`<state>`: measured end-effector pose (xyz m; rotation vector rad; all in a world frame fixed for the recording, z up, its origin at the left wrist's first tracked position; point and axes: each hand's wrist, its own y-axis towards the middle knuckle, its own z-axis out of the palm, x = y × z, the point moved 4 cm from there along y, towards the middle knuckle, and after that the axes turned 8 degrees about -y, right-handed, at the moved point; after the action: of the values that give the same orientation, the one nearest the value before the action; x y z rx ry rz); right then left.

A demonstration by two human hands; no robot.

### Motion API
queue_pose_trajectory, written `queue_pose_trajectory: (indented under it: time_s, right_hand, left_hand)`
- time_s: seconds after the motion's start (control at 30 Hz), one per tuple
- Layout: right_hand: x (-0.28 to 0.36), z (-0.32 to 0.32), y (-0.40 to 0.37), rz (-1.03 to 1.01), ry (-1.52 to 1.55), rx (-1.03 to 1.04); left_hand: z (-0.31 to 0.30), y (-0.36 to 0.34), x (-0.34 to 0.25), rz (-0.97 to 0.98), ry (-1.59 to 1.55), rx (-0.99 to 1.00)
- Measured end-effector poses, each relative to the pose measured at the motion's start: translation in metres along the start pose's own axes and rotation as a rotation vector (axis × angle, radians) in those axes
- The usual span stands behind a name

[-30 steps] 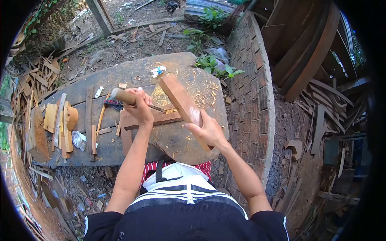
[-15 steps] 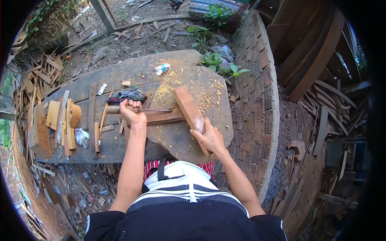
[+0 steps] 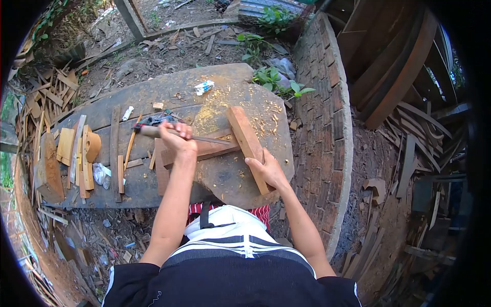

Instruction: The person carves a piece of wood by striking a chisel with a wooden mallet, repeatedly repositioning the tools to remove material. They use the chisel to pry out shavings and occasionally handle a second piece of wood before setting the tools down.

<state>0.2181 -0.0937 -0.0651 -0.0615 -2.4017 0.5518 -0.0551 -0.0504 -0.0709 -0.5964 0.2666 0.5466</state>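
Note:
My left hand [image 3: 178, 138] is closed around a chisel [image 3: 149, 131], whose wooden handle sticks out to the left. The thin blade points right, its tip close to a squared wooden block [image 3: 246, 142]. My right hand [image 3: 269, 170] grips that block near its lower end, thumb on top and fingers along the right side. The block slants across the bench, its upper end leaning left. Beneath the chisel lies another reddish wooden piece [image 3: 207, 149], running left from the block. Part of this piece is hidden by my left wrist.
The worn plank bench [image 3: 225, 187] carries pale wood shavings [image 3: 209, 115] and a crumpled white-and-blue packet [image 3: 204, 87]. A dark cloth [image 3: 166, 119] lies behind my left hand. Wooden offcuts [image 3: 87, 158] stand at the left. A low brick wall [image 3: 327, 117] borders the right.
My left hand has moved right and slightly up with the chisel, whose tip now slopes down more. The block has shifted a little right, and the piece under it has turned slightly.

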Motion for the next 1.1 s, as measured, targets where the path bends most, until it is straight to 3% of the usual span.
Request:
queue_pose_trajectory:
  time_s: [0.07, 0.17, 0.67, 0.83, 0.9, 0.97, 1.1]
  right_hand:
    - [0.007, -0.003, -0.001, 0.030, 0.152, 0.097]
    - [0.003, -0.001, 0.004, 0.043, 0.166, 0.123]
    - [0.005, -0.002, 0.005, 0.068, 0.133, 0.142]
    - [0.008, -0.006, 0.003, 0.079, 0.116, 0.114]
    - [0.009, -0.004, 0.003, 0.071, 0.114, 0.123]
    - [0.010, -0.005, 0.003, 0.057, 0.124, 0.103]
    - [0.011, -0.007, 0.002, 0.077, 0.090, 0.101]
  left_hand:
    - [0.014, 0.006, -0.024, 0.169, -0.002, 0.074]
    - [0.033, -0.002, -0.036, 0.228, 0.085, 0.165]
    - [0.030, -0.010, -0.017, 0.210, 0.168, 0.178]
    - [0.051, -0.034, -0.034, 0.276, 0.444, 0.343]
    - [0.056, -0.032, -0.040, 0.278, 0.425, 0.341]
    - [0.051, -0.017, -0.040, 0.132, 0.290, 0.468]
    - [0.081, -0.033, -0.022, 0.215, 0.422, 0.527]
